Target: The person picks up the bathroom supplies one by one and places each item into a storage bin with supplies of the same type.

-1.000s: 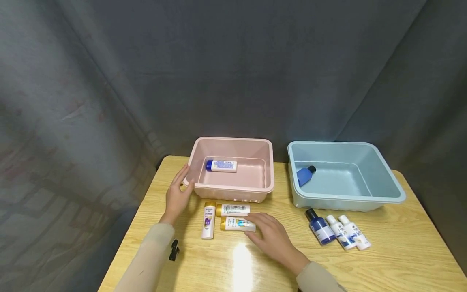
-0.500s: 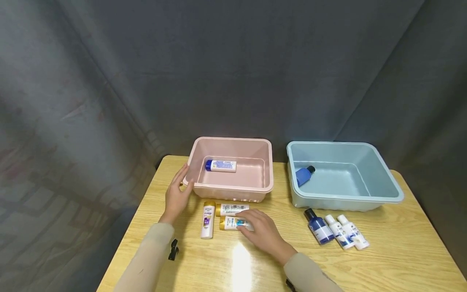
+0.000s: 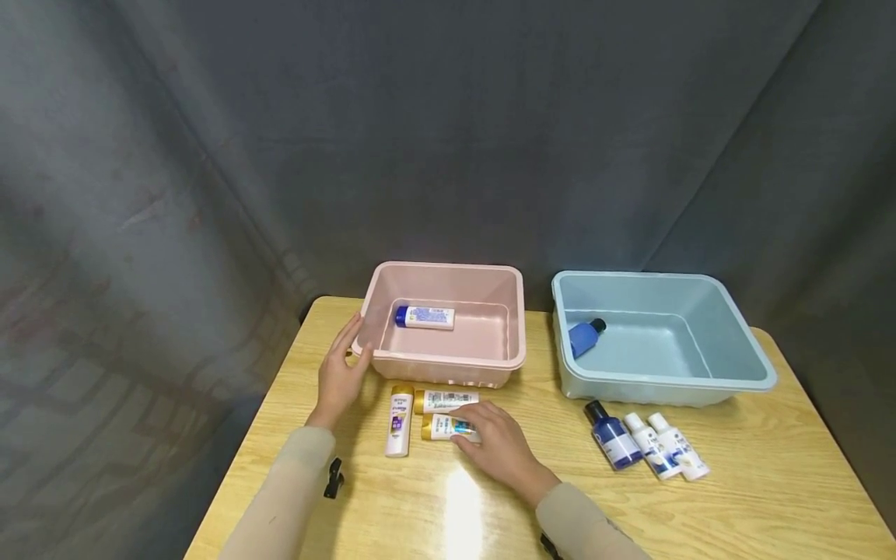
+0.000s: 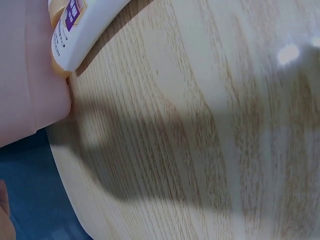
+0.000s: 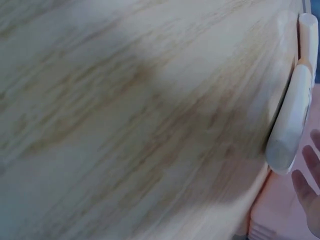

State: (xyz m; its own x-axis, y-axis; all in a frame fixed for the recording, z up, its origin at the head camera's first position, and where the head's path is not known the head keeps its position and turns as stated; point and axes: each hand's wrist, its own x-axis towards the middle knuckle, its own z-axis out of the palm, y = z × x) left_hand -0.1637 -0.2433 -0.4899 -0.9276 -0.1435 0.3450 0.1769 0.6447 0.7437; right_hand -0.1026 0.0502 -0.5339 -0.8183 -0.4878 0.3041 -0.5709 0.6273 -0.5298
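My left hand [image 3: 339, 381] rests at the left front corner of the pink bin [image 3: 448, 361], thumb spread from the straight fingers. A white bottle with a blue cap [image 3: 428, 317] lies inside that bin. Over the right end of a gold-capped white bottle [image 3: 441, 427] hovers my right hand [image 3: 500, 447], thumb and fingers apart. The right wrist view has those fingertips [image 5: 311, 157] beside the bottle's end [image 5: 282, 150]. A second gold-capped bottle [image 3: 448, 400] lies just behind it. To the left is a purple-labelled bottle [image 3: 398, 424], gold cap toward the bin.
A light blue bin [image 3: 665, 381] stands at the right, holding a blue bottle with a black cap [image 3: 584, 338]. In front of it lie a dark blue bottle [image 3: 616, 437] and two white bottles [image 3: 654, 447] [image 3: 680, 447]. Grey cloth [image 3: 448, 140] hangs behind the wooden table [image 3: 392, 513].
My right hand has shifted left along the nearer gold-capped bottle, covering more of its right end. The left hand stays at the pink bin's corner, and the bottles lie as before.
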